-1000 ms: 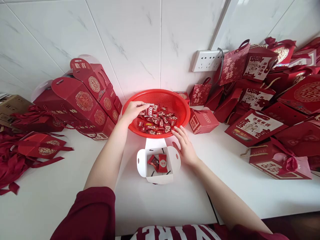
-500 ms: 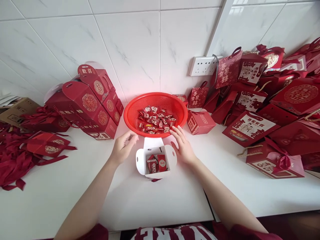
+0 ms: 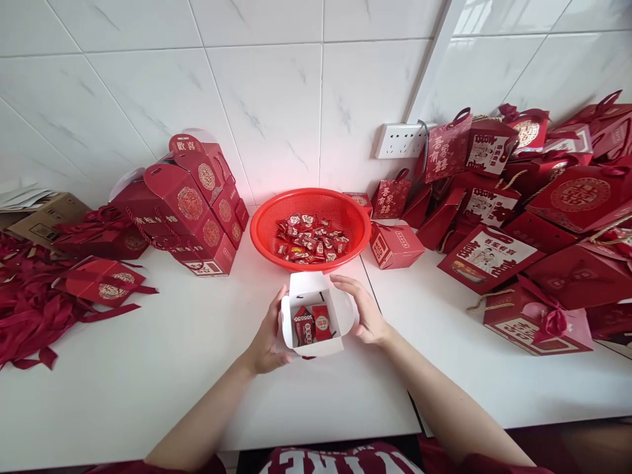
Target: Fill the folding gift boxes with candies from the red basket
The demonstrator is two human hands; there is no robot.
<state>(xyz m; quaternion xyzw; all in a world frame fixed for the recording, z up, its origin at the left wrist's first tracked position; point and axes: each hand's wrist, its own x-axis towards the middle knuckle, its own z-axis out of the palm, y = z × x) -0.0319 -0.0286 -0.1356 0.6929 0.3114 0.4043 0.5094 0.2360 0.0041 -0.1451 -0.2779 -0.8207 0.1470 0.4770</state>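
Left hand [image 3: 266, 342] had moved from the gap between the colander and the box, half a second earlier, to the left side of the open gift box [image 3: 328, 347]; the right hand [image 3: 366, 311] had shifted from the colander's rim to the box's right side flap. Candy packet with the dotted edge [image 3: 303, 328] lay in the box, as half a second before; one second before, it was not there.

Left hand: spread wide, fingers along the box's left side, thumb well apart near the front corner. Right hand: half open, fingers bent around the right flap, thumb lower. Firmness of either grip could not be told.

Box position: on the white countertop [image 3: 162, 382], between both hands, directly in front of the red plastic colander [image 3: 364, 237]. White interior faced up, flaps folded outward. A red candy packet with a round pale label [image 3: 322, 322] sat beside the dotted-edge one.

Colander held many small red wrapped candies [image 3: 311, 240]. Small red carton [image 3: 399, 245] stood just right of it. Stacked red gift boxes [image 3: 192, 210] stood to the left, with a heap of dark red ribbons [image 3: 29, 316] farther left. Large pile of decorated gift boxes [image 3: 494, 253] filled the right side, below and beside a wall socket [image 3: 401, 140].
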